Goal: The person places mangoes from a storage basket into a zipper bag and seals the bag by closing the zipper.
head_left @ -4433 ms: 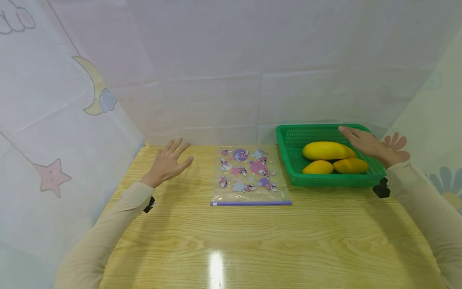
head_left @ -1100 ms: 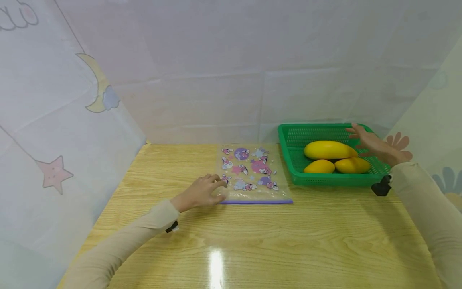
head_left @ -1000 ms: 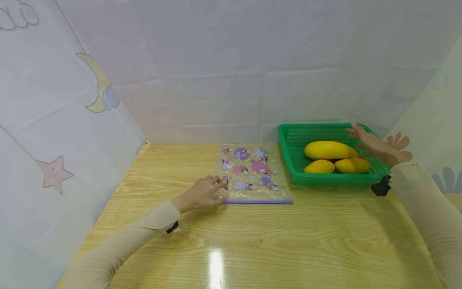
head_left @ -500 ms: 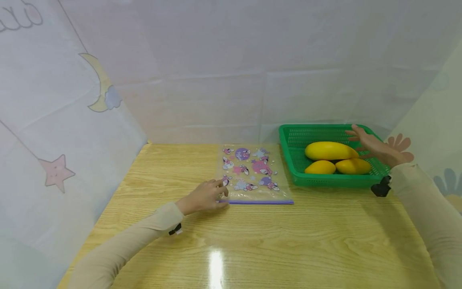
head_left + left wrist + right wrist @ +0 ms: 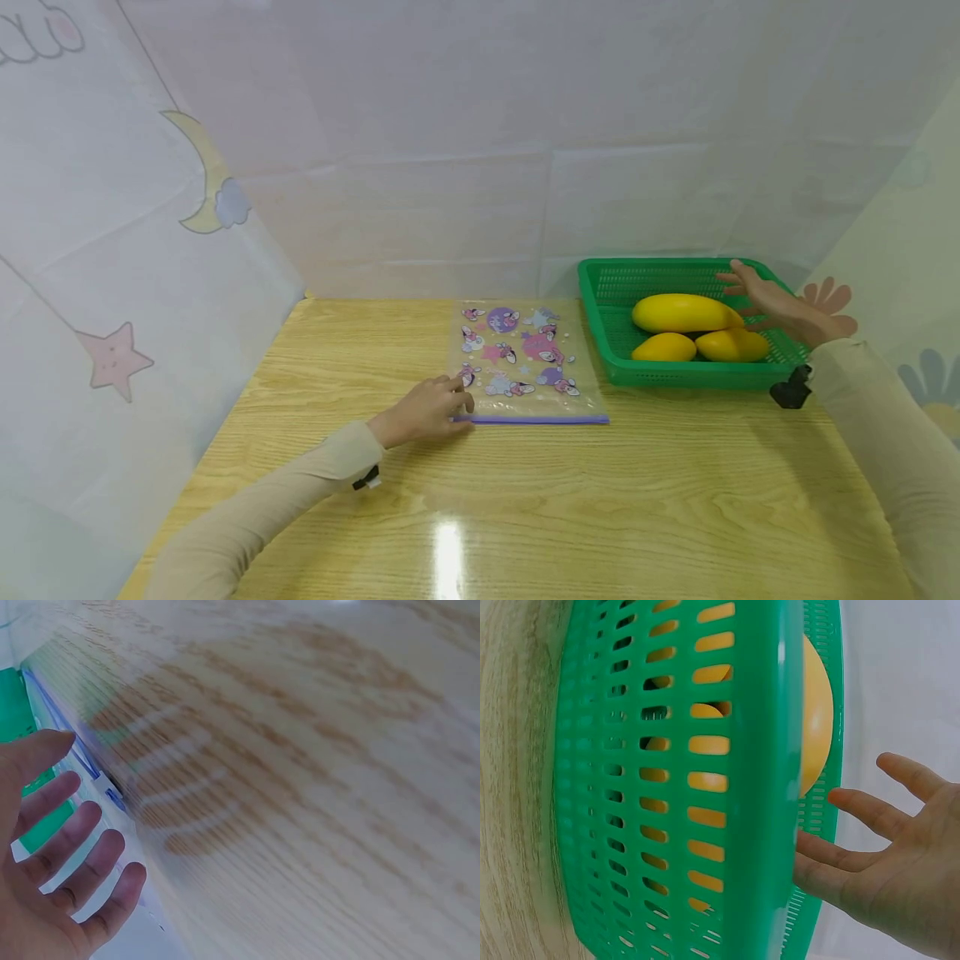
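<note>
A clear zip bag printed with pink and purple cartoon figures lies flat on the table, its purple zip edge facing me. My left hand is at the bag's near left corner, fingers slightly bent and spread, gripping nothing. In the left wrist view, those fingers are beside the zip's white slider. Three yellow mangoes, one large and two smaller, sit in a green basket. Over the basket's right side my right hand hovers with fingers extended and holds nothing.
The basket stands at the back right of the wooden table, just right of the bag. White printed sheeting rises behind the table and on both sides.
My left hand has come from the table's back left to the bag's near left corner, edging slightly closer lately. My right hand shifted a little over the basket, then stayed.
</note>
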`<state>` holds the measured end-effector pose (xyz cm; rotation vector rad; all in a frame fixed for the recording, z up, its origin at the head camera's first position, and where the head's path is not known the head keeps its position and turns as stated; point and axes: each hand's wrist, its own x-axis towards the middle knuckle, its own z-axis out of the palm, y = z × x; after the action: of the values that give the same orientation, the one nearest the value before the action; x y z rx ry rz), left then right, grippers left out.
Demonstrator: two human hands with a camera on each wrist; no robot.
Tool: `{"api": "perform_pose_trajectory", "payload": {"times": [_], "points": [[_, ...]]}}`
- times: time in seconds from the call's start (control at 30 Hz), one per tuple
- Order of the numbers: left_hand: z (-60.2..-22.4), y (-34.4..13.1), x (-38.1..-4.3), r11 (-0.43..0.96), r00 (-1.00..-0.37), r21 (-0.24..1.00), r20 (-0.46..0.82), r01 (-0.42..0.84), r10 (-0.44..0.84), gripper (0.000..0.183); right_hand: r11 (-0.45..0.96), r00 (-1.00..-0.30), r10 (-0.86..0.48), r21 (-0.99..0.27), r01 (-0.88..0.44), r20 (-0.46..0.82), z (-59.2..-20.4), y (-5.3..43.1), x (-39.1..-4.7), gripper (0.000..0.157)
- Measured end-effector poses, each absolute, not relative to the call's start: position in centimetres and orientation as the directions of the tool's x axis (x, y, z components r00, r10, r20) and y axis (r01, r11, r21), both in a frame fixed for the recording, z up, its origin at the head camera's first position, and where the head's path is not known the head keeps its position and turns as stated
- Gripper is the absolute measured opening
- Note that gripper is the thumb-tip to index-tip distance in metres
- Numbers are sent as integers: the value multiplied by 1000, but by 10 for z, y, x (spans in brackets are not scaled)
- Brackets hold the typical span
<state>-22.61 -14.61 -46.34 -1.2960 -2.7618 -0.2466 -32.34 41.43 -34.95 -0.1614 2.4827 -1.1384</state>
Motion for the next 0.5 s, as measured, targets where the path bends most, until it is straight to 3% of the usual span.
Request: {"api": "perform_pose_trajectory", "payload": {"times": [0.5], "points": [[-461, -146, -226, 585, -618, 204, 197, 785, 761, 7, 667, -904, -271, -741, 72, -332, -353, 417, -327, 85]]}}
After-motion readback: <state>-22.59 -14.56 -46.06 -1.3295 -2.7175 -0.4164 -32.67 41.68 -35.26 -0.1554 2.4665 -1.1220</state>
